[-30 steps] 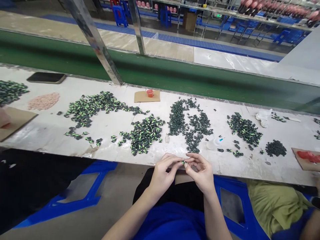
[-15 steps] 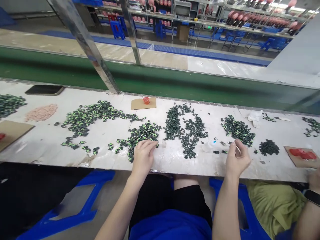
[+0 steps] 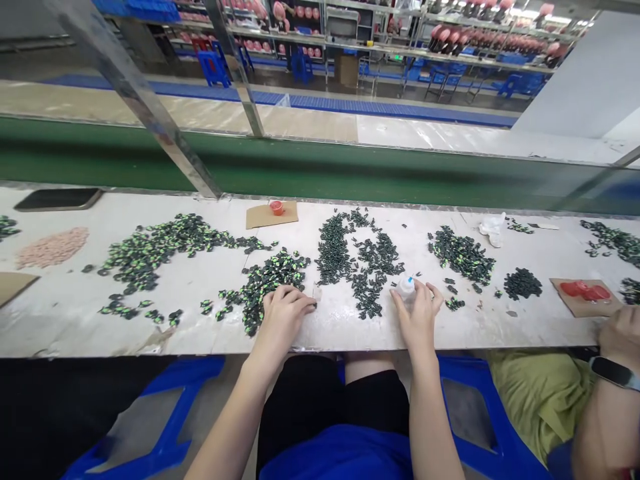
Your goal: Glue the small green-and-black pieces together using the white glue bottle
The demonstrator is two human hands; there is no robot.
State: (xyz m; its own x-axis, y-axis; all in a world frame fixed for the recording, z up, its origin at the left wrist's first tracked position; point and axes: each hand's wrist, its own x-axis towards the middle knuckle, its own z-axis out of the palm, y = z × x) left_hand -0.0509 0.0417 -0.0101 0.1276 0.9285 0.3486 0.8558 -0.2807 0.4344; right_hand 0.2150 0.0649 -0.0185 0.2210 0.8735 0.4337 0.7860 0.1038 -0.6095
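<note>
My left hand rests by the front edge of a pile of black-and-green small parts. Its thumb and fingers are pinched together on a small dark part. My right hand has its thumb and fingers around a small white bottle with a blue tip. Between my hands lies a spread of small dark green parts. Right of the bottle are another pile of dark parts and a few loose black-and-green parts.
A red cup stands on a cardboard piece at the back. Pink parts and a phone lie left. To the right are a crumpled white tissue, a black heap, red pieces on cardboard and a co-worker's hand.
My right hand has moved left from the dark pile to the white bottle and taken hold of it; the bottle stands more upright. The left hand has stayed by its pile. The view has shifted slightly.
</note>
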